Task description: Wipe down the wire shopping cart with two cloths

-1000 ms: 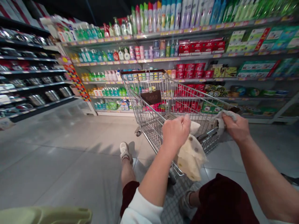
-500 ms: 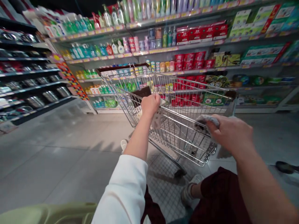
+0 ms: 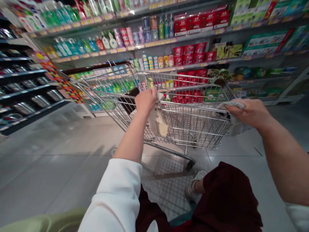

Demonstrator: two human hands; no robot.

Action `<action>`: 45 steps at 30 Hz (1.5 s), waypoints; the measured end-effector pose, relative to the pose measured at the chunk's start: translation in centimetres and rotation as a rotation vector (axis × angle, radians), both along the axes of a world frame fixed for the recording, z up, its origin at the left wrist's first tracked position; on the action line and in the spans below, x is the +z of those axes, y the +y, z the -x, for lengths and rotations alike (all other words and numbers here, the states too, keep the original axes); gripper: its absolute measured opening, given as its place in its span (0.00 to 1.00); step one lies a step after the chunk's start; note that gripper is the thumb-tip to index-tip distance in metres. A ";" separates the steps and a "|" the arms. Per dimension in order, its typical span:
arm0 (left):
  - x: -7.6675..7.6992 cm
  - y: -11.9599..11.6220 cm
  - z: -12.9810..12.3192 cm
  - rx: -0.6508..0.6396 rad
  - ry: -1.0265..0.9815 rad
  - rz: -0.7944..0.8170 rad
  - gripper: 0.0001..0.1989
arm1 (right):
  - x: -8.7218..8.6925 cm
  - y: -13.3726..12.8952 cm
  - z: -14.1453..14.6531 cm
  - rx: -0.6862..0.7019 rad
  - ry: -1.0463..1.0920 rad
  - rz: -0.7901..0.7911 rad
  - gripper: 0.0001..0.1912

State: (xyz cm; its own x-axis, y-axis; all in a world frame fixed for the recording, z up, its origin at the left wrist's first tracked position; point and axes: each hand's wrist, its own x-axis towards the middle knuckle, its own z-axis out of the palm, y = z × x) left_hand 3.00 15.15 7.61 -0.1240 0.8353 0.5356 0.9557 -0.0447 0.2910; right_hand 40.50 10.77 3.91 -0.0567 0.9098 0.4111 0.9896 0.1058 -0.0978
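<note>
A metal wire shopping cart (image 3: pixel 193 124) stands side-on before me. My left hand (image 3: pixel 145 100) is closed at the cart's upper side rail, with a pale cloth (image 3: pixel 156 120) bunched in it and hanging down over the wires. Farther right, my right hand (image 3: pixel 252 111) is closed around a grey cloth (image 3: pixel 233 105) at the front corner of the basket. Part of that cloth droops below the fingers. Whether the left fingers also grip the rail is hidden. The brown cart handle (image 3: pixel 96 68) lies on the far left side of the cart.
Shelves of bottles, tins and red boxes (image 3: pixel 200 24) rise behind the cart. At left, another rack holds metal pots (image 3: pixel 40 100). A green plastic object (image 3: pixel 45 222) is at the lower left. My knee (image 3: pixel 229 196) and shoe (image 3: pixel 193 187) are close below the cart.
My right hand has moved up and right with its cloth at the cart's corner. The left hand has shifted slightly left, more of its cloth showing. The cart appears turned, and the view has shifted.
</note>
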 end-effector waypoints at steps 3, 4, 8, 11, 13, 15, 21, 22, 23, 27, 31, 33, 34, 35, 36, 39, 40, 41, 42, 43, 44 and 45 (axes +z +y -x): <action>0.8 0.6 5.5 0.176 -0.012 -0.032 0.30 | -0.1 1.2 -1.2 0.000 0.166 0.043 0.29; 1.1 0.8 7.1 0.204 0.001 -0.022 0.29 | -0.2 1.5 -1.5 -0.008 0.213 0.034 0.29; 2.0 1.6 10.1 0.189 0.104 0.099 0.28 | -1.0 2.8 -2.3 -0.027 0.262 -0.104 0.22; 2.1 2.1 9.4 0.224 0.122 0.095 0.26 | -1.5 3.6 -2.7 -0.021 0.235 -0.167 0.19; 2.0 2.3 8.7 0.226 0.123 0.089 0.26 | -1.4 4.0 -2.8 -0.048 0.204 -0.171 0.18; 1.9 2.4 8.3 0.198 0.125 0.093 0.26 | -1.1 4.3 -2.8 -0.095 0.154 -0.144 0.17; 1.8 2.3 8.0 0.191 0.127 0.069 0.26 | -0.5 4.9 -1.9 -0.255 0.056 -0.080 0.17; 1.7 2.2 7.9 0.200 0.128 0.059 0.26 | -0.5 5.0 -1.8 -0.253 0.063 -0.082 0.18; 1.6 2.1 7.8 0.211 0.127 0.048 0.26 | -0.5 5.0 -1.8 -0.242 0.074 -0.085 0.18; 1.1 1.3 7.0 0.251 0.130 -0.010 0.26 | -0.6 5.2 -2.2 -0.188 0.131 -0.100 0.15; 0.7 0.1 6.3 0.272 0.135 -0.064 0.26 | -0.5 5.1 -2.8 -0.178 0.195 -0.117 0.15; 0.6 -0.6 6.0 0.281 0.139 -0.081 0.26 | -0.6 4.9 -3.2 -0.170 0.219 -0.131 0.15; 0.5 -0.9 5.8 0.285 0.147 -0.092 0.26 | -0.6 4.8 -3.3 -0.170 0.227 -0.135 0.15; 0.4 -1.3 5.7 0.288 0.156 -0.106 0.27 | -0.6 4.7 -3.5 -0.175 0.236 -0.137 0.15; 0.3 -1.6 5.6 0.291 0.163 -0.120 0.27 | -0.6 4.6 -3.6 -0.181 0.244 -0.135 0.15; 0.2 -2.5 5.2 0.296 0.153 -0.145 0.28 | -0.7 4.0 -4.1 -0.167 0.272 -0.135 0.14; 0.1 -2.8 5.1 0.297 0.141 -0.146 0.28 | -0.8 3.9 -4.2 -0.157 0.279 -0.139 0.14; 0.1 -3.1 4.9 0.300 0.127 -0.145 0.27 | -0.8 3.8 -4.4 -0.148 0.284 -0.143 0.14; 0.1 -3.3 4.8 0.303 0.113 -0.142 0.27 | -0.9 3.7 -4.5 -0.141 0.289 -0.148 0.14; 0.0 -3.5 4.6 0.306 0.102 -0.140 0.27 | -0.9 3.6 -4.7 -0.136 0.295 -0.153 0.14; 0.0 -3.7 4.5 0.307 0.094 -0.137 0.27 | -0.9 3.5 -4.8 -0.131 0.300 -0.155 0.14; 0.0 -3.9 4.4 0.307 0.088 -0.136 0.26 | -0.9 3.5 -4.9 -0.126 0.305 -0.158 0.14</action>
